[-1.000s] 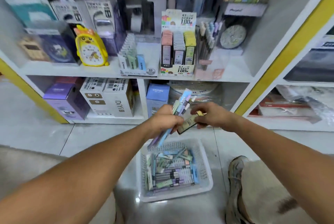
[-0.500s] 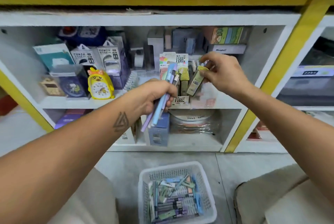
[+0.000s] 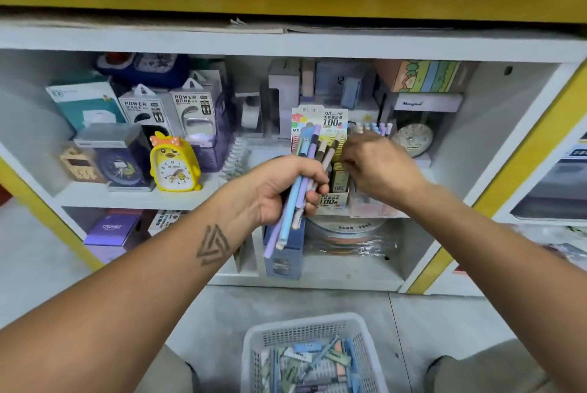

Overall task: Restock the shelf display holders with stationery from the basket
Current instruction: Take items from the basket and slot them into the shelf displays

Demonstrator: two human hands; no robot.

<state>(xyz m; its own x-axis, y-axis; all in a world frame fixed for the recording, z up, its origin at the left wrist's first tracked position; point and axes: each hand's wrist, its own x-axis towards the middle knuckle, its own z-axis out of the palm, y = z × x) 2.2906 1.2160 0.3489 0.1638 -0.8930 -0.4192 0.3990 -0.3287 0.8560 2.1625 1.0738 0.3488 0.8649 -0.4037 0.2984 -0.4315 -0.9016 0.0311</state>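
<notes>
The left hand [image 3: 282, 189] gripped a bundle of pastel pens [image 3: 297, 189], fingers curled round them, in front of the shelf [image 3: 133, 197]. The right hand [image 3: 378, 167] reached into the lead-refill display holder [image 3: 330, 199], fingers bent, perhaps pinching a pack. The white basket [image 3: 254, 348] of stationery sat on the floor below.

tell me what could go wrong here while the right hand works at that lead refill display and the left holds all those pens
1. The left hand grips a loose fan of pens right in front of the lead refill display; they could knock the packs or slip from the grip.
2. The right hand covers the slot it works in, so a pack may well seat crooked.
3. The basket sits on the floor between the knees; a dropped pen may miss it.
</notes>
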